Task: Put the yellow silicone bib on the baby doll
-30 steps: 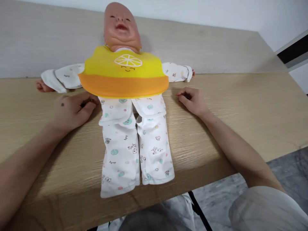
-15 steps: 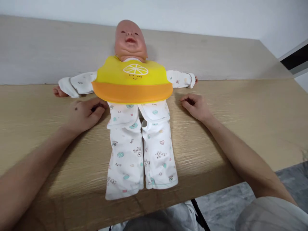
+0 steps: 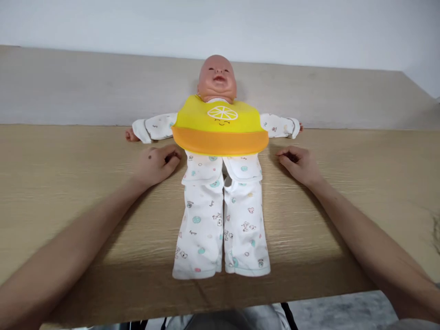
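Observation:
A baby doll [image 3: 218,78] lies face up on the table, its arms spread to both sides. It wears a yellow bib [image 3: 192,114] with a citrus slice print and an orange catch pocket, over a white printed top [image 3: 243,167] and white printed trousers [image 3: 199,229]. My left hand [image 3: 158,166] rests on the tabletop beside the doll's waist, loosely curled, with nothing seen in it. On the other side lies my right hand [image 3: 299,164], its fingers also curled in and no object showing. Both hands are apart from the doll.
The wooden table [image 3: 309,247] runs across the view, with a paler raised or adjoining strip [image 3: 85,87] at the back. Behind it is a white wall [image 3: 220,27]. The table's near edge and the grey floor [image 3: 343,311] show below.
The view has turned, so doll and hands appear further right and level in the picture. Relative to the doll, both hands have stayed in place, curled as before.

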The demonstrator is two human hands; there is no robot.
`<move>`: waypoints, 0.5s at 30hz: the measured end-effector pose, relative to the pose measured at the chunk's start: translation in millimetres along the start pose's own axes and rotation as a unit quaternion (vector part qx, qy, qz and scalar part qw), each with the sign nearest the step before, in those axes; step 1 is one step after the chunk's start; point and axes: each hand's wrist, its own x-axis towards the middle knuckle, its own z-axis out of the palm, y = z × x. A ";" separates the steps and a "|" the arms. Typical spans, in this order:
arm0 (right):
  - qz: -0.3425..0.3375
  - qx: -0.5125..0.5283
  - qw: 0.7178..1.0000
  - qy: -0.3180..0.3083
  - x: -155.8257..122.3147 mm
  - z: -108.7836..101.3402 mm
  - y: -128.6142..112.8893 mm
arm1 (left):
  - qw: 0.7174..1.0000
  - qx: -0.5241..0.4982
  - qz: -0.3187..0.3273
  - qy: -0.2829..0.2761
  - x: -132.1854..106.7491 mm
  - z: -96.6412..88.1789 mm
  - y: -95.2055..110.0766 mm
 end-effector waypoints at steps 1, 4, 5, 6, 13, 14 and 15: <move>-0.001 0.000 1.000 0.000 -0.1 0.0 0.2 | 1.000 0.004 -0.003 -0.004 0.3 -0.6 0.7; -0.003 -0.002 1.000 0.004 -0.6 0.5 0.8 | 1.000 0.006 -0.015 -0.017 0.6 -2.9 2.6; -0.005 -0.003 1.000 0.004 -0.7 0.9 0.8 | 1.000 0.001 -0.016 -0.019 0.6 -3.4 2.8; -0.005 -0.003 1.000 0.006 -0.4 1.3 0.6 | 1.000 -0.005 -0.017 -0.018 0.8 -3.5 2.7; 0.023 -0.005 0.999 0.041 19.1 7.6 -1.3 | 0.999 -0.023 -0.038 0.005 10.2 -2.6 7.6; 0.029 -0.006 0.998 0.048 22.5 8.5 -1.5 | 0.999 -0.024 -0.042 0.005 12.0 -2.8 8.6; 0.032 -0.008 0.998 0.053 25.1 9.3 -1.7 | 0.999 -0.027 -0.043 0.007 13.4 -2.9 9.2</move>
